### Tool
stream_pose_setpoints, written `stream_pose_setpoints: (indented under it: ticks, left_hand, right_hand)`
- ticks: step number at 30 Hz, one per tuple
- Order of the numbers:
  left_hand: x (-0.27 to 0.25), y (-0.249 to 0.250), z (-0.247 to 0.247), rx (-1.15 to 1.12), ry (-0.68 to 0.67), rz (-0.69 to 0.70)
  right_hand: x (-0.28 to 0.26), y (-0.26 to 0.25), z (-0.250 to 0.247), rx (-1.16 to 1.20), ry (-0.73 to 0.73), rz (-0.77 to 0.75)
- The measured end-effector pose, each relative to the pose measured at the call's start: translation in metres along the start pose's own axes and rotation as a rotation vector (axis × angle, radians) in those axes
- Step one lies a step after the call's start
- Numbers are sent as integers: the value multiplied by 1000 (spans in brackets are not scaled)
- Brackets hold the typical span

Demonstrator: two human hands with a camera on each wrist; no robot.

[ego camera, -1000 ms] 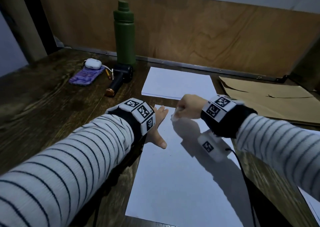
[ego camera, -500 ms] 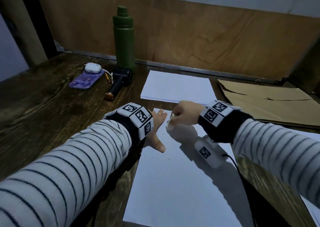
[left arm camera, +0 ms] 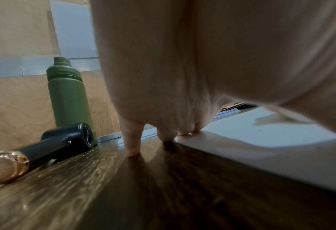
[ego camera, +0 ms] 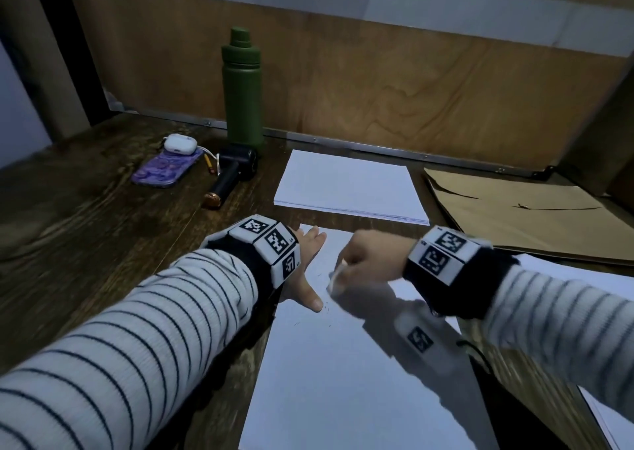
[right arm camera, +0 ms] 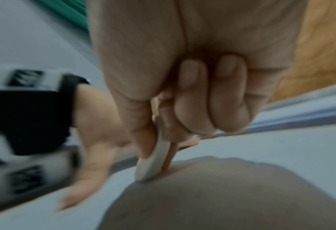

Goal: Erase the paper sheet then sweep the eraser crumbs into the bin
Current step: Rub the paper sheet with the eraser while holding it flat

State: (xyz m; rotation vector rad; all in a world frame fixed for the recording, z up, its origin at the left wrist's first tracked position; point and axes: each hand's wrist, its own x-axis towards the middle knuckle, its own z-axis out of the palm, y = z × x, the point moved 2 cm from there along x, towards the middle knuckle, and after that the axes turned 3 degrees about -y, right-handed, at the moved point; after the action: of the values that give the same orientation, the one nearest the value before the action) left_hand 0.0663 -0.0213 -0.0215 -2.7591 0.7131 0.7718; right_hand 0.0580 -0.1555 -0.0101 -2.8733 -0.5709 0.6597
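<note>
A white paper sheet (ego camera: 336, 381) lies on the dark wooden table (ego camera: 85, 243) in front of me. My left hand (ego camera: 308, 267) lies flat with straight fingers on the sheet's upper left edge, thumb spread onto the paper. My right hand (ego camera: 363, 260) pinches a flat white eraser (ego camera: 335, 279) between thumb and fingers. The eraser's tip (right arm camera: 147, 174) touches the sheet. The right hand looks motion-blurred. A few small dark eraser crumbs (ego camera: 324, 307) lie on the paper near my left thumb. No bin is in view.
A stack of white paper (ego camera: 350, 188) lies behind the sheet. A brown paper bag (ego camera: 528, 216) lies flat at the right. At the back left are a green bottle (ego camera: 242, 89), a black handheld fan (ego camera: 233, 178), a purple phone (ego camera: 164, 173) and a white earbud case (ego camera: 180, 144).
My right hand has dragged the eraser down and toward me across the sheet. The left hand stays pressed on the paper. Small crumbs now show near the left thumb.
</note>
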Motion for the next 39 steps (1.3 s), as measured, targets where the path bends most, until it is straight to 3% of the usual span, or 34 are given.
stream_pose_setpoints:
  ticks: [5,8,11,13,20,23,26,29,36,39]
  left_hand:
    - [-2,0,-1,-3,8,11]
    - [1,-1,-1,2,8,9]
    - [5,-3,1,-3,-16,2]
    - [7,-4,1,-1,-24,1]
    - [2,0,-2,15,-4,2]
    - [5,-2,0,13,0,3]
    - [12,-5,2,13,-16,2]
    - [15,-7,3,9,-29,1]
    - [15,-5,1,25,-2,7]
    - [17,-6,1,23,0,-1]
  right_hand:
    - [28,14,-22,31,203,168]
    - [12,5,-10,-11,146,72]
    - [-18,-4,5,70,-23,-94]
    - [-23,-2,7,100,-81,-91]
    - [33,15,-24,-4,223,115]
    - [17,13,-13,-46,167,13]
    - [-18,11,5,73,-27,-144]
    - [-28,16,11,130,-122,-143]
    - [32,25,-29,-14,169,99]
    - [35,24,-26,-18,178,82]
